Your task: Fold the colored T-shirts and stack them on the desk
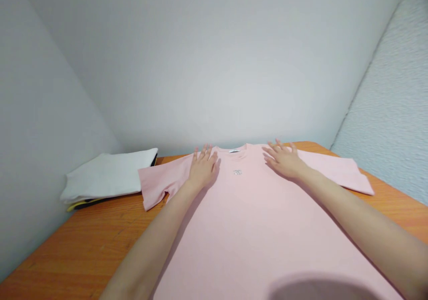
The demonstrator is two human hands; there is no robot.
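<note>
A pink T-shirt point(247, 219) lies spread out, front up, with its collar at the far side and both sleeves out to the sides. A small silvery emblem sits on its chest below the neckline. My left hand point(202, 167) rests on the shoulder area left of the collar, fingers outstretched. On the other shoulder is my right hand point(282, 159), its fingers spread and pointing toward the collar. Neither hand grips the cloth. The lower hem is out of the frame.
A stack of folded clothes point(110, 175), white on top with yellow and black edges below, lies at the left, touching or close to the left sleeve. The wooden table point(83, 246) meets a pale wall behind and at the left. A textured wall stands at the right.
</note>
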